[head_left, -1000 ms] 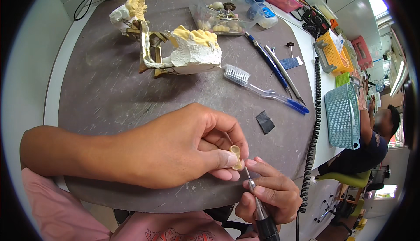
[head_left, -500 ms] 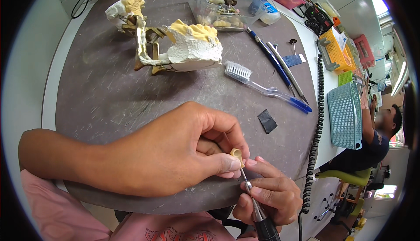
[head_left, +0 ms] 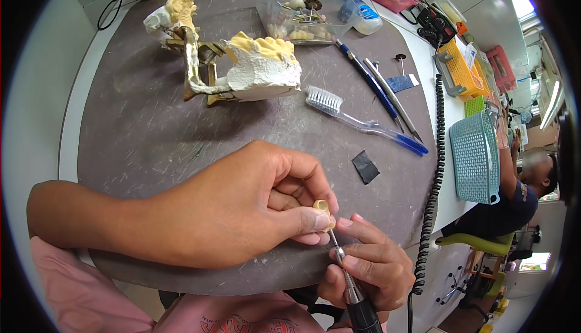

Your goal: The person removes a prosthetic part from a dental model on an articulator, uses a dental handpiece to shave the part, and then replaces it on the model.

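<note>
Hands [head_left: 242, 206] close together, tan piece [head_left: 325, 211] turned since a second ago

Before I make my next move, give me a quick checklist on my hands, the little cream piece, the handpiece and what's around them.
1. Cream piece gripped: ok, pinched by the thumb and fingers of the left hand.
2. Handpiece gripped: ok, in the right hand.
3. Thin metal tip touching the piece: cannot tell; it reaches its lower edge, but the contact is too small to see.
4. Tip spinning: cannot tell.
5. Toothbrush out of the way: ok, lying beyond both hands.
6. Coiled cord clear of the right hand: cannot tell; its lower end passes very close.
</note>
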Available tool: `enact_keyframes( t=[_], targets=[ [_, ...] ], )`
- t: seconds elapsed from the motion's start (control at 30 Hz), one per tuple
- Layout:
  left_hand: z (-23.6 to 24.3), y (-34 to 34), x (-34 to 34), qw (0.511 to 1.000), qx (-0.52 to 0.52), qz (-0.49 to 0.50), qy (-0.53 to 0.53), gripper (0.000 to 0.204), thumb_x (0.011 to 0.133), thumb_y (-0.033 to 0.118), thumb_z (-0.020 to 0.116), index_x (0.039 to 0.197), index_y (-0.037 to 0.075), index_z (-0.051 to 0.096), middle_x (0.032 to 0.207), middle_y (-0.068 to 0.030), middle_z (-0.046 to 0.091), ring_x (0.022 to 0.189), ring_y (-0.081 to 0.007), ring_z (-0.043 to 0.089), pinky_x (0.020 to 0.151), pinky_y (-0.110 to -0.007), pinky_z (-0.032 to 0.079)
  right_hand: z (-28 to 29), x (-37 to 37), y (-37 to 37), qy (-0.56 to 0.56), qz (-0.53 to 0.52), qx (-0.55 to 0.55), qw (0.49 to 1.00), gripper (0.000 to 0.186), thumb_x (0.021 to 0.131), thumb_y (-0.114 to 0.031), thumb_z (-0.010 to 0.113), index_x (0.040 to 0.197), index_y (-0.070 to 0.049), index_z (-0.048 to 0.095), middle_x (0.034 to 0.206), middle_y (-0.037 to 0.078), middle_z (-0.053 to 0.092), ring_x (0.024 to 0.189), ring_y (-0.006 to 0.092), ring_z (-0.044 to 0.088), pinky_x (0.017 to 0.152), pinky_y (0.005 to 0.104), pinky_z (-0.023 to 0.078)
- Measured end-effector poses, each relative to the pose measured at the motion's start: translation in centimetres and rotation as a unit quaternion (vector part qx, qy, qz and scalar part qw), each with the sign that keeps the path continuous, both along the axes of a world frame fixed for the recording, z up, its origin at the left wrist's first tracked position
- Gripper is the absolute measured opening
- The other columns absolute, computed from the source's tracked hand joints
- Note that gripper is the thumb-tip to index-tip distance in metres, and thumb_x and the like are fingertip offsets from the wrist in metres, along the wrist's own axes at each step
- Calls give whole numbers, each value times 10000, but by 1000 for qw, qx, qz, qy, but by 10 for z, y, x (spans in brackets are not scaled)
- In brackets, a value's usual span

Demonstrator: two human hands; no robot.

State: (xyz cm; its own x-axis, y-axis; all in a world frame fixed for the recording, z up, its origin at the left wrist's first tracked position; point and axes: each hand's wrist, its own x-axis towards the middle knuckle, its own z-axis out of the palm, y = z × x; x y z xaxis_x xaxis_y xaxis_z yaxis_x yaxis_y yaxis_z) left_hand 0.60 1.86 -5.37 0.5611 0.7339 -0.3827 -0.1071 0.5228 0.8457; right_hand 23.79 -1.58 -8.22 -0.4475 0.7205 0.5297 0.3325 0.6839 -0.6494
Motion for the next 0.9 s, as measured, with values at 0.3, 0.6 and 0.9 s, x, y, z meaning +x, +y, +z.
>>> enact_keyframes(
  t=[0.3,0.6,0.9],
  targets=[
    [0,1,1,1000,-19,2,-3,170,1014,33,624,1138,-82,606,1067,-153,708,995,-152,723,895,-239,608,2,-1,0,-17,-2,11,1000,297,801,-66,874,966,-65,627,856,108,732,1012,353,755,908,518,616],
    [2,2,1,999,-41,5,-17,185,1026,62,617,1146,-77,605,1049,-162,724,989,-161,732,891,-244,615,-4,-2,-1,-1,-13,46,999,296,804,-87,874,982,-69,638,872,105,738,995,345,761,884,501,629],
    [2,2,1,999,-38,-3,-12,204,1034,81,610,1164,-75,600,1056,-161,725,978,-149,730,890,-240,614,-3,-6,-1,-3,-15,54,998,290,794,-91,876,964,-71,641,863,108,739,984,332,765,871,491,635]
  ],
)
